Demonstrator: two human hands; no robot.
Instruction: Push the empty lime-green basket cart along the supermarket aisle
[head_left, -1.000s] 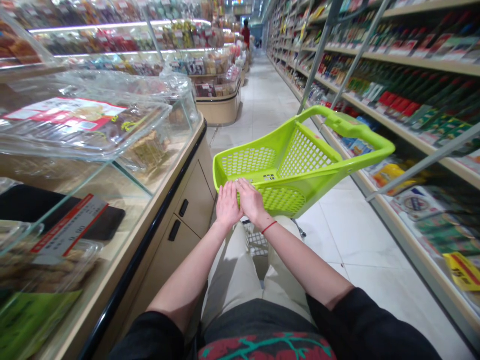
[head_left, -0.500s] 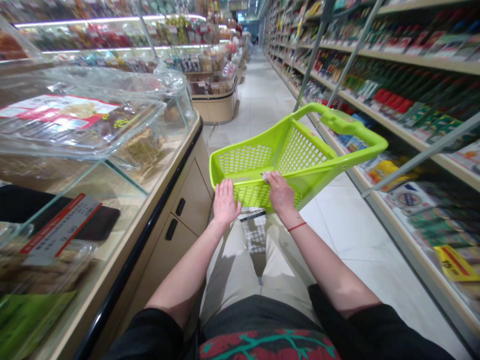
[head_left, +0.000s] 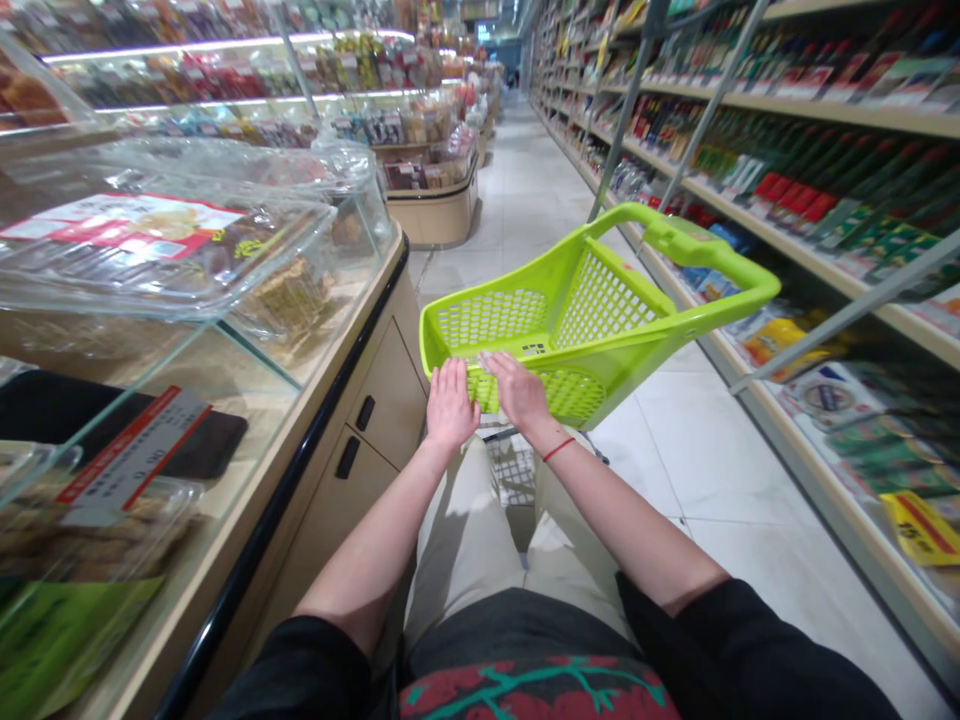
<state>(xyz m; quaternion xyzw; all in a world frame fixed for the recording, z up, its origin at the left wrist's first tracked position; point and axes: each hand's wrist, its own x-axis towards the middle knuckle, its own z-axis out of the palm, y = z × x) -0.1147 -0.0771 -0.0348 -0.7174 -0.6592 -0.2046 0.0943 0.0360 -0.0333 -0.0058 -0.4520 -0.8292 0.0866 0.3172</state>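
Lime-green plastic shopping cart [head_left: 720,262]: left hand [head_left: 450,405], right hand [head_left: 517,390] on near rim [head_left: 469,358], fingers [head_left: 491,365] extended, resting lightly (no clenched grip).

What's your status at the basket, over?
Left hand, right hand flat on lime-green shopping basket, near rim. Glass display counter close on left. Grocery shelves on right.

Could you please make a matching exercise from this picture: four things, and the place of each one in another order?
Things:
1. red string bracelet
2. yellow price tag
3. black cabinet handles
4. left hand

Places:
A. on the beige cabinet
B. on the rim of the lime-green shopping cart
C. around the right wrist
D. on the shelving at the right of the aisle

Pairs: 1-C, 2-D, 3-A, 4-B
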